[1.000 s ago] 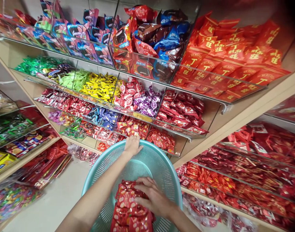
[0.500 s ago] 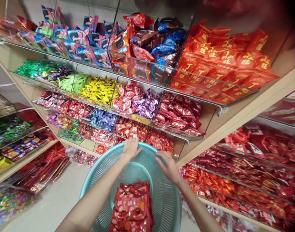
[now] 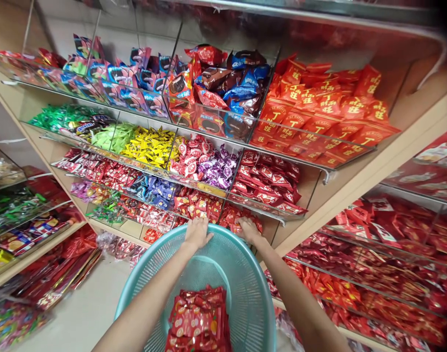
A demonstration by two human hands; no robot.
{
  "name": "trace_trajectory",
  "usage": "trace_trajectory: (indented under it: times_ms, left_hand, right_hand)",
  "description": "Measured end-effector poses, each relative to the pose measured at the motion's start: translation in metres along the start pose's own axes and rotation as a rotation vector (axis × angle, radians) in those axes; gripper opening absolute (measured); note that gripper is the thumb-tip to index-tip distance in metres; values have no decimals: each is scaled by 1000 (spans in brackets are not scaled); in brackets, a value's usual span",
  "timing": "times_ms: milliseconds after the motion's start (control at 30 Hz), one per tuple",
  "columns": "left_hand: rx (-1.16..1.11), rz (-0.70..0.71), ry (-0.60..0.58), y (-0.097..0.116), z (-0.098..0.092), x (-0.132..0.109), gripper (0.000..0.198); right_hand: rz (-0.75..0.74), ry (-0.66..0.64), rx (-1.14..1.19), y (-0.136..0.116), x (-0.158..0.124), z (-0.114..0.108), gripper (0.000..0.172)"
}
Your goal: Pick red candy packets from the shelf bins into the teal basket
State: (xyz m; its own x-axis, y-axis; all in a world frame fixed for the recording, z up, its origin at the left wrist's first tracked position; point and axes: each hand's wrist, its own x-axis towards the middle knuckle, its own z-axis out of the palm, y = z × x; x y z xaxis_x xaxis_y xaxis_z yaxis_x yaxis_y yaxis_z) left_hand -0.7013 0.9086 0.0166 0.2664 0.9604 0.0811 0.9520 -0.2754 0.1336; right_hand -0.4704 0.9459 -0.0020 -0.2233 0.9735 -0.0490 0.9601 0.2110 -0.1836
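A teal perforated plastic basket (image 3: 258, 274) stands before me, with a stack of red candy packets (image 3: 199, 318) on its bottom. My left hand (image 3: 198, 233) grips the basket's far rim, fingers over the edge and thumb on the inner side. Past the rim at the right, my right hand (image 3: 248, 231) reaches into the lowest shelf bin, its fingers apart and touching the red packets (image 3: 228, 215) there. What lies under those fingertips is partly hidden. Left of that bin is another with red packets (image 3: 197, 203) bearing round yellow prints.
Clear shelf fronts (image 3: 194, 183) overhang the low bins. Purple-wrapped candies (image 3: 219, 166), yellow candies (image 3: 152, 146) and orange-red bags (image 3: 318, 112) fill upper tiers. A slanting wooden side panel (image 3: 355, 181) stands at right, with more red-packed shelves beyond. Bagged goods (image 3: 120, 242) lie on the floor.
My right hand has moved forward from above the basket's right rim to the packets in the low bin. My left hand stays on the rim. The view has tilted up slightly.
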Motion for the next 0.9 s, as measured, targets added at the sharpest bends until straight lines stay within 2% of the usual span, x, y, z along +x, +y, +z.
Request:
trace_trajectory:
  times_ms: [267,400,600,733,833,900]
  left_hand:
    - [-16,-4,17,-1,4,2,44]
    - [-22,2,18,-1,5,2,45]
    - [-13,3,11,-1,2,1,47]
    - [-20,-6,-4,-1,0,0,46]
    - [-24,-1,-1,-1,2,1,45]
    - [-22,6,18,-2,5,2,46]
  right_hand:
    - [9,-149,-163,-7,4,-6,45]
    - [-8,-152,-158,-5,4,-7,45]
    - [18,-109,99,18,3,-9,46]
    - [68,-237,325,31,5,-20,28]
    - [95,-366,413,34,9,-27,26]
    - [140,-340,496,29,13,-27,26]
